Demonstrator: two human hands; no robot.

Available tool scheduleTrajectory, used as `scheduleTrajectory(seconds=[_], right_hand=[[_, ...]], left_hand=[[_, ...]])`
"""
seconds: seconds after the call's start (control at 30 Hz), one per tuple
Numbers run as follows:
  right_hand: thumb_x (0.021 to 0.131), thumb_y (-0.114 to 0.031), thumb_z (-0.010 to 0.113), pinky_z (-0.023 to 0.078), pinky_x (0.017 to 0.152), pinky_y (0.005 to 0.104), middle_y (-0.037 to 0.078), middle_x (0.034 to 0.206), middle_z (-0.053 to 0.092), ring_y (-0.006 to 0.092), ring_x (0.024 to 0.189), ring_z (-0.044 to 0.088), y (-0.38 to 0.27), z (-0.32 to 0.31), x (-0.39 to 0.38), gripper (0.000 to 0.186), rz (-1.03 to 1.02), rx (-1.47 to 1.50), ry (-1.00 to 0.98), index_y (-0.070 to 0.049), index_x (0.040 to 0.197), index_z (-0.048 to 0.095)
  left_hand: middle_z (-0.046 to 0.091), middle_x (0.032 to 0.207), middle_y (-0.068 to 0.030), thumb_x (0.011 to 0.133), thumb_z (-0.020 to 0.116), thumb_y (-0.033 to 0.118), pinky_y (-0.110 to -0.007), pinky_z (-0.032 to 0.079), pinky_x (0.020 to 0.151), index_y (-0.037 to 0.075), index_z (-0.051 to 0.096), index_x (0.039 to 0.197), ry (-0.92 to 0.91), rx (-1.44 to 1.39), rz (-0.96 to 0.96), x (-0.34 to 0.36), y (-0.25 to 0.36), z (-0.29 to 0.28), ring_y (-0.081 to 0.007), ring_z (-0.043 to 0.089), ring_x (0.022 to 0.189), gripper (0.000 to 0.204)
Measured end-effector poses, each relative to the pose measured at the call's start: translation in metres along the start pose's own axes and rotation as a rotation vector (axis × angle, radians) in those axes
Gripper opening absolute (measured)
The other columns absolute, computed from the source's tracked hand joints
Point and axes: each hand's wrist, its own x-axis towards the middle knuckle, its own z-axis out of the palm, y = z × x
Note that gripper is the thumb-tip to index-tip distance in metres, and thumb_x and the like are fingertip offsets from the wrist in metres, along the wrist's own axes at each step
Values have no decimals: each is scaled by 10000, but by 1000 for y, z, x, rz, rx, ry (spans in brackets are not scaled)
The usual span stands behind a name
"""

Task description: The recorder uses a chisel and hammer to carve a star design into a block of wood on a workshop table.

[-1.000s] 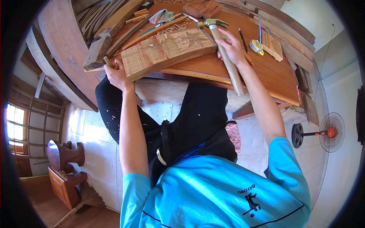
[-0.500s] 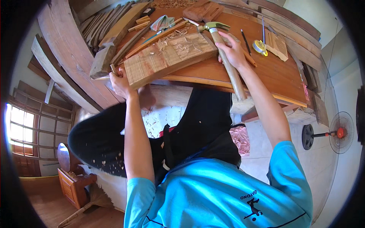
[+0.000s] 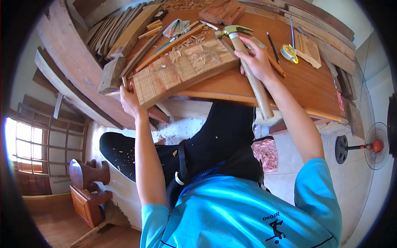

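Observation:
My right hand (image 3: 257,60) grips the wooden handle of a claw hammer (image 3: 261,99), whose metal head lies over the right end of a carved wood block (image 3: 165,82). The block has a star-like relief at that end and rests near the table's front edge. My left hand (image 3: 130,99) is closed at the block's left end around a slim short tool (image 3: 124,81), its kind unclear. Beside my right hand an orange-brown handled tool (image 3: 278,69) lies partly hidden. A pencil (image 3: 273,47) and a yellow tape measure (image 3: 289,53) lie to its right.
The wooden table (image 3: 306,91) holds shavings (image 3: 194,40), a cloth (image 3: 176,28), sticks and wood pieces. Stacked planks (image 3: 320,31) line the back and sides. My legs are below the table. A fan (image 3: 376,146) stands right, carved furniture (image 3: 89,173) left, near a window.
The block, table and both hands sit slightly lower and further right in the picture. My left leg has swung out sideways to the left. Both hands keep their holds.

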Motion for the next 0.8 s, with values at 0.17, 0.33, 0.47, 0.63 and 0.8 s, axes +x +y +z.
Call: scheduleTrajectory(seconds=[0.17, 0.33, 0.47, 0.63, 0.8], right_hand=[[939, -154, 728, 482, 471, 295, 130, 957, 673, 167, 519, 624, -12, 2, 3, 615, 91, 11, 31, -82, 1500, 485], [949, -150, 714, 467, 436, 281, 103, 911, 653, 158, 500, 604, -28, -4, 12, 620, 183, 56, 92, -104, 1517, 470], [974, -148, 674, 454, 438, 278, 115, 910, 653, 155, 484, 585, -31, 1, 41, 635, 191, 110, 56, -108, 1554, 419], [983, -127, 647, 445, 439, 283, 130, 922, 656, 159, 483, 578, -20, 1, 57, 638, 165, 187, 45, -92, 1566, 391], [980, -120, 645, 443, 447, 277, 139, 935, 659, 160, 497, 581, -15, -4, 57, 649, 213, 215, 33, -74, 1568, 375]], left_hand=[[671, 812, -166, 1014, 601, 489, -494, 485, 673, 44, 561, 950, -72, -106, 96, 4, -11, -13, -375, 672, 756, 451], [464, 864, -31, 1047, 497, 330, -307, 366, 660, 28, 558, 991, -309, -513, -187, 32, -25, -54, -147, 433, 738, 313], [405, 911, -30, 1028, 448, 215, -284, 324, 675, 18, 525, 1172, -663, -1113, -48, 74, 52, -83, -127, 377, 781, 256], [670, 1050, -146, 1085, 464, 204, -373, 561, 903, -43, 486, 1367, -1299, -824, 126, 88, 173, -20, -251, 712, 914, 376], [719, 1124, -178, 1089, 511, 154, -350, 554, 928, -31, 512, 1336, -1577, -933, 339, 68, 224, 41, -220, 720, 1000, 309]])
